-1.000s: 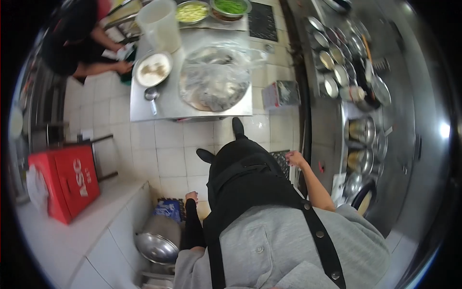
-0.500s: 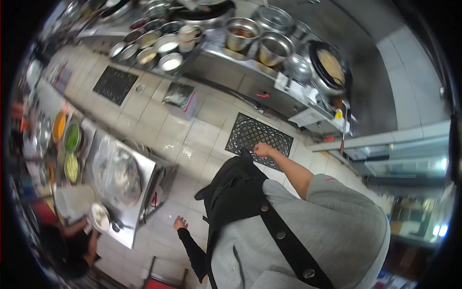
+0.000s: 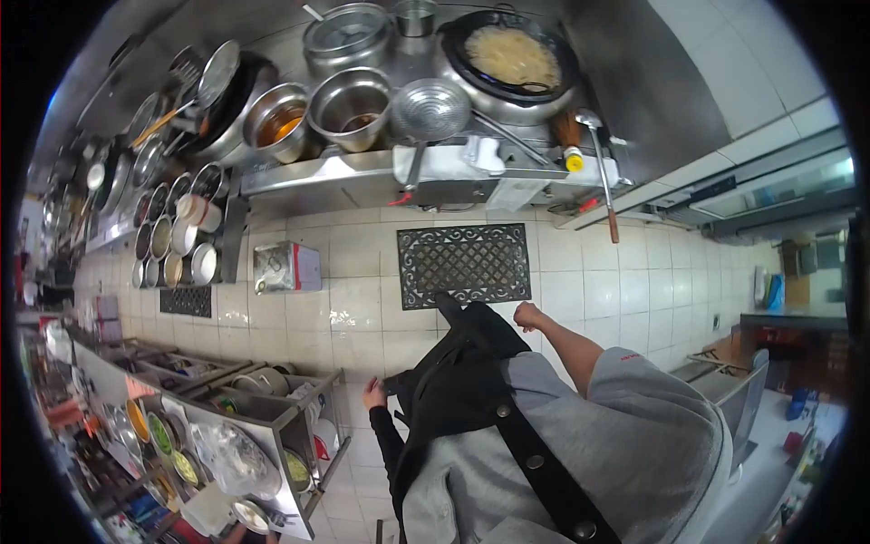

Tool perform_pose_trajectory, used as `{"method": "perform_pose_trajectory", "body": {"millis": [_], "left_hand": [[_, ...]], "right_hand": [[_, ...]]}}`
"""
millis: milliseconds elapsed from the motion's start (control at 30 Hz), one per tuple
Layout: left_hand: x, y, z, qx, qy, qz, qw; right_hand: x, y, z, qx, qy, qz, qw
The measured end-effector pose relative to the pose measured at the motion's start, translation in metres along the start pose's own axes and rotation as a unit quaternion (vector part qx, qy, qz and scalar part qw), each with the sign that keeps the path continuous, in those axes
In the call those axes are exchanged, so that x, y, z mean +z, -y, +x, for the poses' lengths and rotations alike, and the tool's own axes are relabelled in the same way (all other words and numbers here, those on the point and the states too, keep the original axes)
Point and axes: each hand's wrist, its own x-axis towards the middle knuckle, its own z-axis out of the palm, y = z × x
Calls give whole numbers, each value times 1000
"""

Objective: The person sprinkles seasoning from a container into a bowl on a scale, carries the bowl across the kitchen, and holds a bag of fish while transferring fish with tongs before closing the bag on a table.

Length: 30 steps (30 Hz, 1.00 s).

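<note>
My left hand [image 3: 373, 393] hangs low beside my black apron [image 3: 458, 363], a dark sleeve on its forearm. Its fingers are loosely apart and hold nothing. My right hand [image 3: 527, 315] is curled closed in front of me, above the floor near the corner of the black rubber mat [image 3: 464, 265]. I see nothing in it. Ahead on the stove counter stands a wok [image 3: 512, 56] with pale, bubbling contents. To its left are a round metal strainer [image 3: 430, 109] and steel pots [image 3: 352, 107]. A ladle [image 3: 600, 172] with a wooden handle hangs over the counter's right edge.
Bowls of ingredients [image 3: 161, 238] crowd a counter at the left. A square tin [image 3: 275, 267] stands on the tiled floor. Behind at the left is a steel prep table [image 3: 288, 503] with a bagged pile [image 3: 231, 458]. A glass-fronted cabinet [image 3: 770, 189] is at the right.
My view has turned right toward the stove, so the wok and strainer now lie straight ahead. The prep table has shifted lower in view. Both hands stay free of objects.
</note>
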Motion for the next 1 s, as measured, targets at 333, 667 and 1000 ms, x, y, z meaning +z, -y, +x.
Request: {"method": "perform_pose_trajectory", "body": {"millis": [333, 667, 1000], "left_hand": [[122, -158, -2, 175, 78, 348, 918], [158, -198, 7, 324, 66, 340, 880], [87, -159, 21, 179, 47, 295, 937]], "right_hand": [[-23, -73, -6, -45, -103, 251, 961], [78, -148, -64, 90, -34, 239, 966], [68, -115, -35, -60, 17, 9, 998]]}}
